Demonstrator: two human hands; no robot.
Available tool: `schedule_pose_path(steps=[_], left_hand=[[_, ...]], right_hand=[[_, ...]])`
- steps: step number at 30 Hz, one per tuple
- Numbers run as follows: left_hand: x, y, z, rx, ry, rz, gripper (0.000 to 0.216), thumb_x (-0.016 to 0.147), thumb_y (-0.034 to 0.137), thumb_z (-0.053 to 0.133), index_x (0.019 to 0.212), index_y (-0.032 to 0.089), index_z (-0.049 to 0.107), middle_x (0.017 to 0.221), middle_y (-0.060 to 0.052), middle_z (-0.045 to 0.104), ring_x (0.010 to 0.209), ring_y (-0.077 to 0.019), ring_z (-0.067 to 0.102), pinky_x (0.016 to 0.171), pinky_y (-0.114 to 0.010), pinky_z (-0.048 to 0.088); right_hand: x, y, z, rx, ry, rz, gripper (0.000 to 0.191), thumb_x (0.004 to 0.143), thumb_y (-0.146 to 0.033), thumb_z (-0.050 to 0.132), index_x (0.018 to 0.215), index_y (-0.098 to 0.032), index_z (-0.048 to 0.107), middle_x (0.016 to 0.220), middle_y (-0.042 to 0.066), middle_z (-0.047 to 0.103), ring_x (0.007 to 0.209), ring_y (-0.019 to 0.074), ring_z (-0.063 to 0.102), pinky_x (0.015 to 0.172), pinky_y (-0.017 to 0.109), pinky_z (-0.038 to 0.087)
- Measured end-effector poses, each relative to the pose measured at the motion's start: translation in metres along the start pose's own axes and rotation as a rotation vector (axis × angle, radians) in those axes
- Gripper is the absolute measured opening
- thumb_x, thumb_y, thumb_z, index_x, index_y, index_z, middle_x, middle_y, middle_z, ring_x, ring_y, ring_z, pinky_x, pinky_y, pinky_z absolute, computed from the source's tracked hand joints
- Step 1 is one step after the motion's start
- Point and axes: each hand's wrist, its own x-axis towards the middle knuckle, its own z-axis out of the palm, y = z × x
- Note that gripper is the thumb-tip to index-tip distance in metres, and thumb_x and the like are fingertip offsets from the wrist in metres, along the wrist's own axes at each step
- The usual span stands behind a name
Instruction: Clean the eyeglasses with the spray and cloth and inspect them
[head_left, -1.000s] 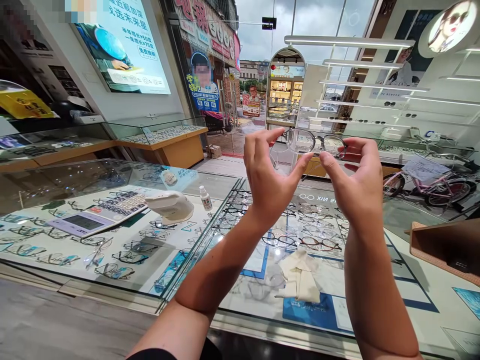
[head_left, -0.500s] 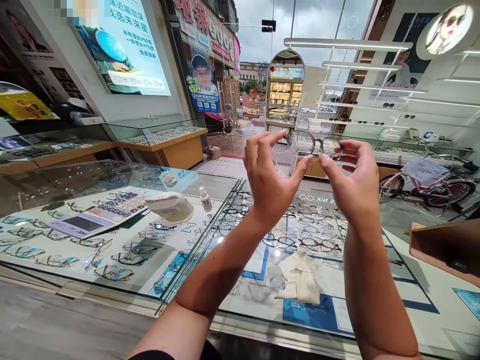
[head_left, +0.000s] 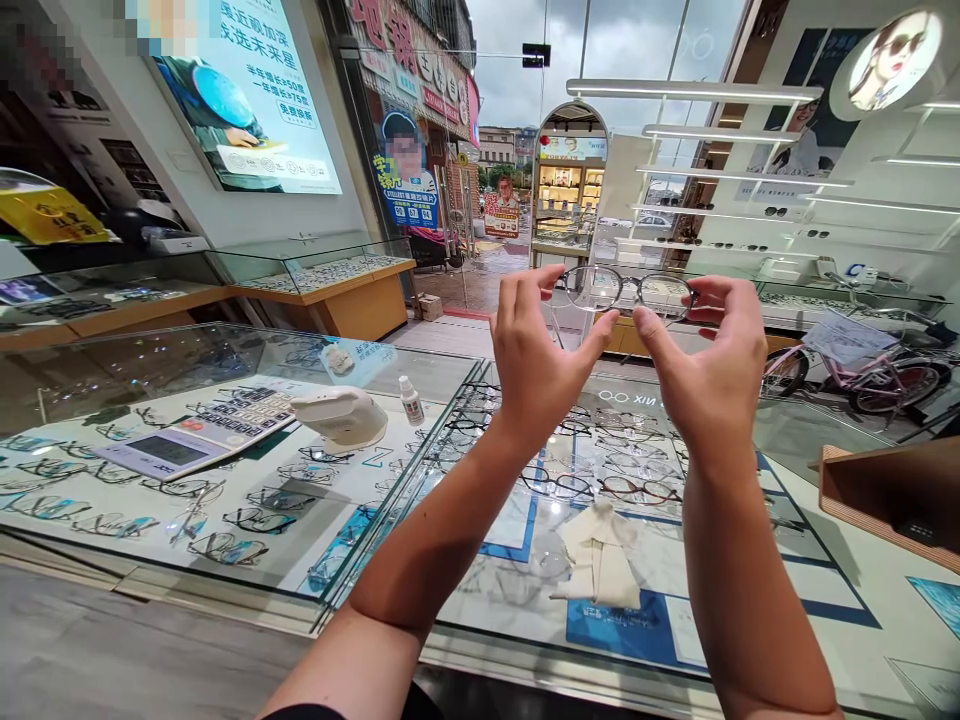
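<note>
I hold a pair of thin-framed glasses (head_left: 628,289) up at chest height over a glass display counter (head_left: 420,470). My left hand (head_left: 536,360) pinches the left lens rim between thumb and fingers. My right hand (head_left: 709,365) pinches the right rim the same way. The lenses face away from me and the temples are hard to make out. Below my hands, under the glass, lie rows of eyeglass frames (head_left: 600,470).
On the counter sit a folded cream cloth (head_left: 600,560), a small white bottle (head_left: 410,398), a white rounded device (head_left: 341,415) and a calculator (head_left: 199,430). A wooden tray (head_left: 892,495) is at the right. A pink bicycle (head_left: 862,370) stands beyond the counter.
Both hands lowered and then levelled the glasses slightly, staying pinched on the rims. The right side of the frame has tipped up to nearly horizontal.
</note>
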Motion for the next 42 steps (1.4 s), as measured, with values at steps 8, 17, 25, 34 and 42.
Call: schedule_pose_path(steps=[8, 17, 25, 34, 42], left_hand=[[0.000, -0.008, 0.004, -0.010, -0.004, -0.020, 0.058, 0.087, 0.059, 0.083, 0.130, 0.026, 0.061, 0.124, -0.011, 0.066, 0.113, -0.0262, 0.066, 0.098, -0.043, 0.055], [0.001, -0.007, 0.002, 0.014, 0.005, 0.005, 0.060, 0.087, 0.058, 0.083, 0.132, 0.025, 0.061, 0.127, -0.012, 0.066, 0.116, -0.0270, 0.067, 0.102, -0.045, 0.055], [0.008, -0.012, -0.004, 0.049, -0.070, 0.168, 0.062, 0.085, 0.051, 0.086, 0.138, 0.028, 0.062, 0.130, -0.010, 0.067, 0.119, -0.0285, 0.068, 0.103, -0.045, 0.059], [0.025, -0.028, -0.019, -0.180, -0.403, 0.139, 0.065, 0.082, 0.055, 0.088, 0.140, 0.033, 0.067, 0.137, -0.009, 0.067, 0.115, -0.0248, 0.075, 0.092, -0.037, 0.068], [0.030, -0.032, -0.019, -0.393, -0.528, -0.206, 0.074, 0.067, 0.056, 0.097, 0.133, 0.035, 0.071, 0.136, -0.006, 0.067, 0.124, -0.0302, 0.073, 0.096, -0.043, 0.068]], right_hand=[[-0.002, -0.008, -0.002, -0.058, 0.000, -0.024, 0.051, 0.085, -0.057, 0.079, 0.121, -0.027, 0.059, 0.120, 0.013, 0.065, 0.110, 0.0342, 0.064, 0.099, 0.058, 0.052], [-0.003, -0.006, 0.000, -0.066, -0.001, -0.020, 0.052, 0.086, -0.058, 0.078, 0.124, -0.026, 0.061, 0.124, 0.013, 0.066, 0.111, 0.0336, 0.065, 0.099, 0.056, 0.053], [0.004, 0.000, -0.005, 0.016, -0.198, -0.068, 0.038, 0.095, -0.050, 0.069, 0.127, -0.030, 0.072, 0.132, 0.010, 0.072, 0.124, 0.0328, 0.066, 0.109, 0.060, 0.051], [0.015, 0.011, -0.015, 0.359, -0.536, 0.166, 0.029, 0.088, -0.051, 0.079, 0.093, -0.024, 0.081, 0.100, 0.006, 0.078, 0.095, 0.0244, 0.071, 0.090, 0.047, 0.059], [0.018, 0.013, -0.015, 0.575, -0.755, 0.379, 0.029, 0.083, -0.049, 0.082, 0.090, -0.022, 0.077, 0.098, 0.008, 0.079, 0.092, 0.0249, 0.073, 0.089, 0.048, 0.061]])
